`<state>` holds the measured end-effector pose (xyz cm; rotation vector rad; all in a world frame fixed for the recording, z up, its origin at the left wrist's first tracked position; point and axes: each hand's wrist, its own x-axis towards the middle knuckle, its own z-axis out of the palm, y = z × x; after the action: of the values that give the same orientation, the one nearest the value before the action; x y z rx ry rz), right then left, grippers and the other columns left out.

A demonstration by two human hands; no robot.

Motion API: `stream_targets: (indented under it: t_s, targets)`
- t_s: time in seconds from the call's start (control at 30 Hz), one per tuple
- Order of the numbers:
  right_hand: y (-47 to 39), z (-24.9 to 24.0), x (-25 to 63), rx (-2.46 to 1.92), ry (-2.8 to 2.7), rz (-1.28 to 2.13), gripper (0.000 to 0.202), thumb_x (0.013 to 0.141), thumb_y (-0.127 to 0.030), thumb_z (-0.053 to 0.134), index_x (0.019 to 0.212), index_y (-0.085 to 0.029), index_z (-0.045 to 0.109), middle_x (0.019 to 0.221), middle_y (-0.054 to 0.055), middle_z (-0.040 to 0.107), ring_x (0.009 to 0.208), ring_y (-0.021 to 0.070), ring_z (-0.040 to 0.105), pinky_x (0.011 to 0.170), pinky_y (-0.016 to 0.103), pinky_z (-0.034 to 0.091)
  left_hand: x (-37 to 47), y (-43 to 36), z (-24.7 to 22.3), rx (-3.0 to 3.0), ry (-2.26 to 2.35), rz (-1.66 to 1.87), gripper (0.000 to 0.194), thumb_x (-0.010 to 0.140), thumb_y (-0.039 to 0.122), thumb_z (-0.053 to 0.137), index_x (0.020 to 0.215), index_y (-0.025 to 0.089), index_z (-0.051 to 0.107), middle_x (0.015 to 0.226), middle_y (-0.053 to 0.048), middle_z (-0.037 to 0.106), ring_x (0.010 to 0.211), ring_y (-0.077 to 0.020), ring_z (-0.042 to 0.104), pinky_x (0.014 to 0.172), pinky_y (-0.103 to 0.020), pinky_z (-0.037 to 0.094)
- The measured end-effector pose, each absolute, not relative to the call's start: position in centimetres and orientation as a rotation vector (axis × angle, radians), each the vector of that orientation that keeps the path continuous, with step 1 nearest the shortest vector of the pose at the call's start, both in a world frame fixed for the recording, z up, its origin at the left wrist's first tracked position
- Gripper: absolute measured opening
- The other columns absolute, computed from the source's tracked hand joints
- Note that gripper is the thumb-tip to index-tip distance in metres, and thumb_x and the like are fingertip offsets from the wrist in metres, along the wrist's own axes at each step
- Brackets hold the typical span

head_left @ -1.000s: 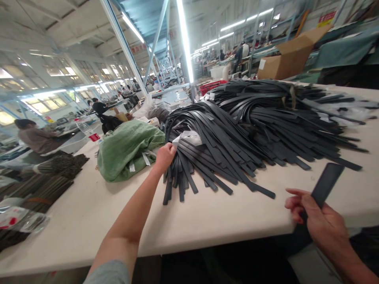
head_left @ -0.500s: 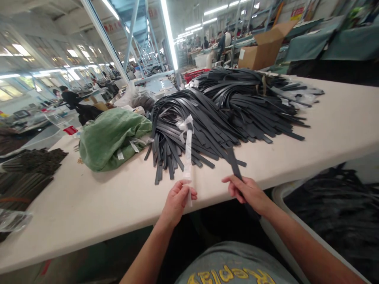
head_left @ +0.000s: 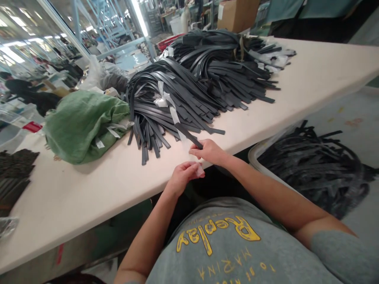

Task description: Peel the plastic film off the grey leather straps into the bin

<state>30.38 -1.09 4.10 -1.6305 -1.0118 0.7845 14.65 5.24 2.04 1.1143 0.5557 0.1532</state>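
Observation:
My left hand [head_left: 186, 175] is closed on the lower end of a white strip [head_left: 174, 114] at the table's front edge. That strip runs up to a white knot on a pile of black straps [head_left: 177, 90]. Just above and to the right, my right hand [head_left: 207, 152] pinches one black strap [head_left: 188, 135], whose far end lies across the white strip. The two hands are close together, the right one slightly farther over the table. A second heap of black straps [head_left: 233, 71] lies behind the first.
A green cloth bundle [head_left: 87, 124] sits left of the straps on the pale table [head_left: 319, 75]. Dark stacked pieces [head_left: 14, 173] are at the far left. A bin of black strips [head_left: 314, 169] stands at the lower right, a cardboard box [head_left: 238, 15] behind.
My right hand has moved left with the black strap, up to the white strip and beside my left hand. The view has tilted down, showing more of the shirt and the bin.

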Motion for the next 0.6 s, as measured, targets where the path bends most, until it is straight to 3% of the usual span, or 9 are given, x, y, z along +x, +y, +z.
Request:
stream_targets:
  t_s: [0.13,0.27,0.43,0.6]
  targets:
    - [-1.7,4.0,30.9,-1.637,-0.991,0.758,0.022,0.079,-0.036,0.06,0.073,-0.015,0.063,0.055,-0.003,0.057,0.047,0.0091,0.047,0.051,0.023,0.038,15.1,5.4,1.9,1.113,0.59,0.078,0.043,0.064,0.048,0.085,0.082,0.01,0.075,0.078,-0.009,0.074,0.07,-0.0173,0.07,0.074,-0.028,0.055]
    - [-5.0,4.1,30.8,-1.581,-0.964,0.84,0.043,0.092,-0.052,0.044,0.094,-0.014,0.063,0.065,0.0,0.064,0.039,0.0083,0.048,0.042,0.022,0.035,15.8,4.8,1.5,0.982,0.663,0.191,0.043,0.057,0.048,0.088,0.073,0.013,0.069,0.067,-0.003,0.07,0.062,-0.0149,0.067,0.071,-0.028,0.055]
    - [-12.0,3.4,28.4,-1.657,-1.036,1.14,0.048,0.096,-0.054,0.038,0.081,-0.015,0.062,0.064,0.003,0.065,0.041,0.0099,0.051,0.042,0.022,0.039,16.8,3.4,0.8,0.831,0.728,0.253,0.048,0.05,0.049,0.091,0.07,0.014,0.063,0.065,-0.001,0.068,0.061,-0.0139,0.067,0.071,-0.028,0.054]
    - [-15.2,1.9,26.1,-1.768,-0.962,1.294,0.044,0.095,-0.049,0.04,0.076,-0.016,0.062,0.066,0.003,0.065,0.042,0.0107,0.052,0.045,0.023,0.04,17.6,2.7,0.4,0.787,0.742,0.249,0.046,0.057,0.049,0.088,0.078,0.014,0.066,0.076,-0.004,0.072,0.069,-0.0156,0.068,0.074,-0.029,0.053]
